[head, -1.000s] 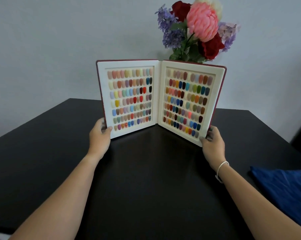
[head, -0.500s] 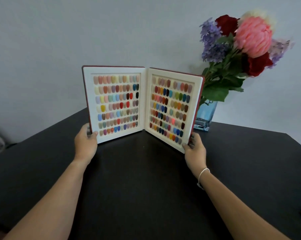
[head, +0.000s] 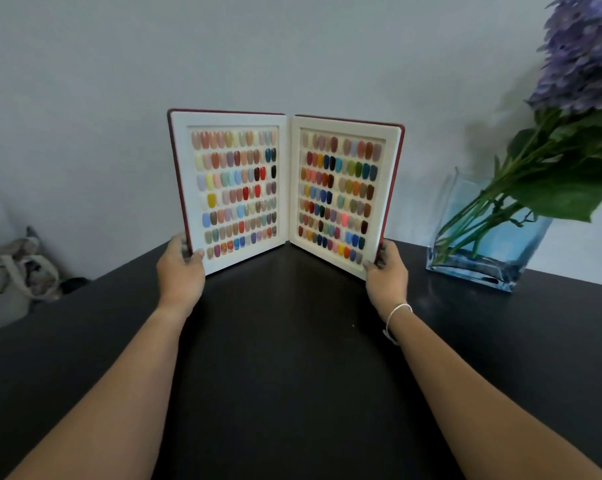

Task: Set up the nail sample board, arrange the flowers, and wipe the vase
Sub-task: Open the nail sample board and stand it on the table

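The nail sample board (head: 285, 188), a red-covered folder with two white panels full of coloured nail tips, stands open and upright on the black table (head: 292, 358). My left hand (head: 180, 268) grips the lower outer corner of its left panel. My right hand (head: 386, 271), a white band on its wrist, grips the lower outer corner of the right panel. To the right stands a clear blue glass vase (head: 483, 244) with green stems in it. Purple flowers (head: 580, 60) lean out past the top right edge of the frame.
A pale wall runs close behind the board and vase. Beyond the table's left edge, a light fabric bag (head: 12, 285) lies low on the floor.
The board, held at both lower corners, has shifted left away from the vase, which was hidden behind it. My view has turned left; the blue cloth has left the frame.
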